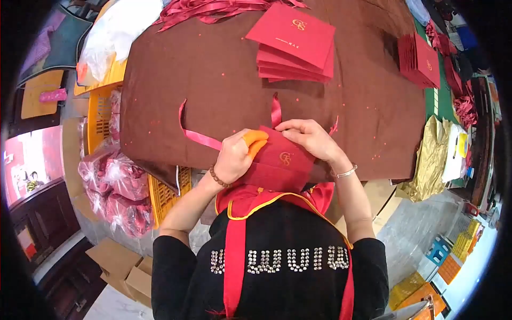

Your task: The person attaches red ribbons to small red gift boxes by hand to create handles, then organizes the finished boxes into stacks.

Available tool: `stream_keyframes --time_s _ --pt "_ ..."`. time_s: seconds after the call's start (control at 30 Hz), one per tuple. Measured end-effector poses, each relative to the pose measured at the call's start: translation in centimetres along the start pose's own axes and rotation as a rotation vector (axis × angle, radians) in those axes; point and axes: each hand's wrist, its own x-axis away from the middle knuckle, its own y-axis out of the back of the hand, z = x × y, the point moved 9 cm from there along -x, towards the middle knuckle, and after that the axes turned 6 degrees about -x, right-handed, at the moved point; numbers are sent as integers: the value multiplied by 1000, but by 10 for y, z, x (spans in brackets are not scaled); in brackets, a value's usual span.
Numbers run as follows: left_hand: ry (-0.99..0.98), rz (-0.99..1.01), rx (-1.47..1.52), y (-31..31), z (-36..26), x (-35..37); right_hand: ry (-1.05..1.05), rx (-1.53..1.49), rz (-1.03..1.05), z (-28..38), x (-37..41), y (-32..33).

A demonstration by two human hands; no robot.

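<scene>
A red envelope [285, 160] with a gold logo is tilted at the table's near edge, close to my body. My left hand [234, 157], with orange covers on its fingers, is closed on the envelope's left side. Out from beside this hand runs a pink-red ribbon [201, 140], its far end curling up on the cloth. At the envelope's top edge, the bent fingers of my right hand [312, 138] pinch it. Another ribbon end [276, 111] sticks up just beyond those fingertips. Part of the envelope's left side is hidden by my left hand.
On the brown tablecloth [213, 69] stands a stack of red envelopes [293, 42]; a second stack [420, 61] is at the right edge. Loose red ribbons [213, 8] lie at the far edge. Left of the table are plastic-bagged red goods [120, 186] and a yellow crate [162, 197].
</scene>
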Motion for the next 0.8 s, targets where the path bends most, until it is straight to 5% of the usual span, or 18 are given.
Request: stream_keyframes --time_s 0.13,0.8 --pt "205 -22 135 -10 21 2 20 18 -10 3 -1 -3" --pt "6 -64 -78 -16 -13 -4 25 73 4 5 0 -9"
